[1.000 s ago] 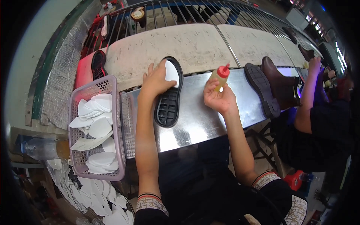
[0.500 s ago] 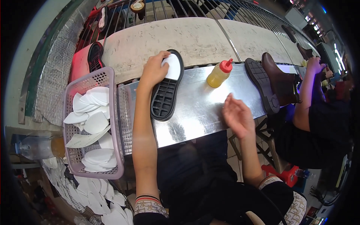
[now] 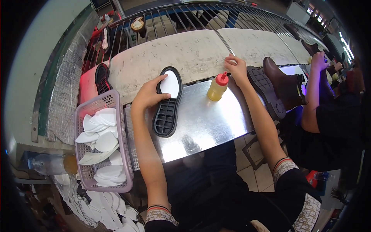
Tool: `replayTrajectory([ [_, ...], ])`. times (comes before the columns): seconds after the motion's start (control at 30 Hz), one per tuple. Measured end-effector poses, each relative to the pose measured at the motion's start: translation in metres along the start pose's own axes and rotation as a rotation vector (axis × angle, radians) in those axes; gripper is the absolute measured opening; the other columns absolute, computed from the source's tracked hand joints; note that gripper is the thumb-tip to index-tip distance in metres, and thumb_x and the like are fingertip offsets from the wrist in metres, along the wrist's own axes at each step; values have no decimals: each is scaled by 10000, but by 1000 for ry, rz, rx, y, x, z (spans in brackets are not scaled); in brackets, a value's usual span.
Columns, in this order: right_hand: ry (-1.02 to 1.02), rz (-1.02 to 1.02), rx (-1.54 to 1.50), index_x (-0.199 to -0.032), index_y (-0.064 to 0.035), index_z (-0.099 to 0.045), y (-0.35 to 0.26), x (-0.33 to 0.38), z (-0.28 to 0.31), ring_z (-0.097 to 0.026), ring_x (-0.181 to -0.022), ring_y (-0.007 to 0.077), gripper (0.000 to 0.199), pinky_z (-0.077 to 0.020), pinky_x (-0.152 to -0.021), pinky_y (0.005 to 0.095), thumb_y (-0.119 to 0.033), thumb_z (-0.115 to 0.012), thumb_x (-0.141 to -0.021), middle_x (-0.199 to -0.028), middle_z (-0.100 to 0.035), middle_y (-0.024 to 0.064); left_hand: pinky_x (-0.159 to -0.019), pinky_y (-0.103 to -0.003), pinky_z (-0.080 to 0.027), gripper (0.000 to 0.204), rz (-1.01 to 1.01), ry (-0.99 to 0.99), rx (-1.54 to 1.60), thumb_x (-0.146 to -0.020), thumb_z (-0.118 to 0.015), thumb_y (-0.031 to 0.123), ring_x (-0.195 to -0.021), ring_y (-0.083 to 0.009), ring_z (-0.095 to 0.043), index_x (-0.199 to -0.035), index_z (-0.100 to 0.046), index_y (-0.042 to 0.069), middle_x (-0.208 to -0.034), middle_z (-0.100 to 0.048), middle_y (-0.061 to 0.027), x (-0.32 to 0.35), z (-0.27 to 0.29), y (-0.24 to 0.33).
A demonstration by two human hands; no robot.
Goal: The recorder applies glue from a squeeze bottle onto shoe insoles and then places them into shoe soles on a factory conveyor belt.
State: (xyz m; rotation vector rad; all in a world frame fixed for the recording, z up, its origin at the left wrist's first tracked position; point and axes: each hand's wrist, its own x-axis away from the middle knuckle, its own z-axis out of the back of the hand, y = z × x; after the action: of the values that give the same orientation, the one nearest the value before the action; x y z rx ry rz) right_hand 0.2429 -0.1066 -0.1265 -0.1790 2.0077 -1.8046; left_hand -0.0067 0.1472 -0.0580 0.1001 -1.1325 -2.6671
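My left hand point(image 3: 148, 92) grips the left edge of a black shoe sole point(image 3: 165, 120), its thumb and forefinger resting at the white insert point(image 3: 171, 85). That insert fills the heel-shaped upper end of the sole; the lower end shows an open grid of hollows. The sole lies over the steel tabletop point(image 3: 197, 127) and the belt's edge. Holding nothing, my right hand point(image 3: 236, 69) is raised with fingers apart, just beyond a squeeze bottle point(image 3: 217, 89) of yellow liquid with a red nozzle cap. Right of my forearm is a dark sole point(image 3: 266, 91), tread showing.
A lilac basket point(image 3: 125, 154) of white inserts stands at the left. Behind the table runs a pale belt point(image 3: 166, 50), with another sole point(image 3: 102, 79) on it. A brown boot point(image 3: 280, 83) and a co-worker's arm point(image 3: 315, 85) are at the right. White scraps point(image 3: 112, 205) lie below the basket.
My right hand has swung up and away from me, from the table's front to beyond the bottle. My left hand still holds the sole, its thumb now lower on it. The view has shifted.
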Motion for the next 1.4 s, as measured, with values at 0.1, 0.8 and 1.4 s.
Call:
replayTrajectory([
  [0.1, 217, 224, 440, -917, 24, -682, 15, -14, -16, -692, -815, 249, 221, -538, -759, 303, 41, -531, -757, -925, -698, 163, -941, -341, -436, 678, -67, 102, 57, -654, -774, 89, -1097, -291, -574, -1289, -535, 83, -1236, -579, -173, -5, -2, -9],
  [0.8, 159, 226, 291, -774, 38, -653, -15, -1, -32, -626, -629, 183, 192, -476, -607, 295, 19, -463, -778, -689, -661, 134, -889, -453, -417, 450, -116, 465, -585, -824, -656, 242, -1155, -338, -466, -1227, -571, 60, -1203, -572, -90, 61, -61, 49],
  [1.4, 200, 276, 365, -682, -27, -605, -23, 11, -56, -601, -590, 326, 124, -455, -545, 391, 1, -500, -742, -634, -586, 169, -1026, -462, -357, 638, 127, 229, -570, -886, -530, 492, -1279, -417, -378, -1288, -514, -3, -1381, -430, -232, -326, 45, -56],
])
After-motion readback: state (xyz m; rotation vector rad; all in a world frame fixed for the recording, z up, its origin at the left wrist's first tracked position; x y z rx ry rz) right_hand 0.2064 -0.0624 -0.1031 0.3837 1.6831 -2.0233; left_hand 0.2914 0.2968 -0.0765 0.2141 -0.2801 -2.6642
